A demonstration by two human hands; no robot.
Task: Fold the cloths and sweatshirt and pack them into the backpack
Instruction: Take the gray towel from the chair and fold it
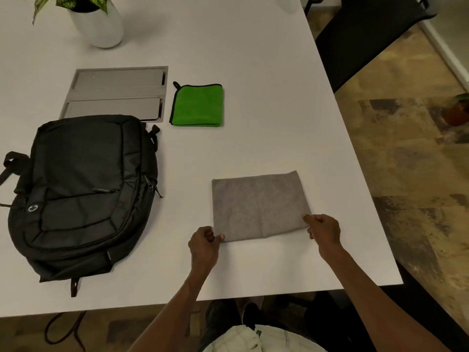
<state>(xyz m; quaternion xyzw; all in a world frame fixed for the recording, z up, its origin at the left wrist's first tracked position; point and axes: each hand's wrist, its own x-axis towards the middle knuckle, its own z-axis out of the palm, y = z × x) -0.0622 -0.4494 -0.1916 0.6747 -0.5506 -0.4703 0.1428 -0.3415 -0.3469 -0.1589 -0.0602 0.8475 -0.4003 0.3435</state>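
Both hands pinch the gray cloth's near corners: left hand (204, 243), right hand (323, 231). Gray cloth (258, 207) lies folded on the white table (253, 97), beside the black backpack (83, 191).

We see a plain grey cloth (258, 205) nearest us, a bright green cloth (197, 105) edged in black farther off, and a black backpack (81, 191) left on the white table (253, 72).

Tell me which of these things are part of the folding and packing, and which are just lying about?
Part of the job: grey cloth, green cloth, backpack.
Just lying about: potted plant, grey panel set in the table, chair.
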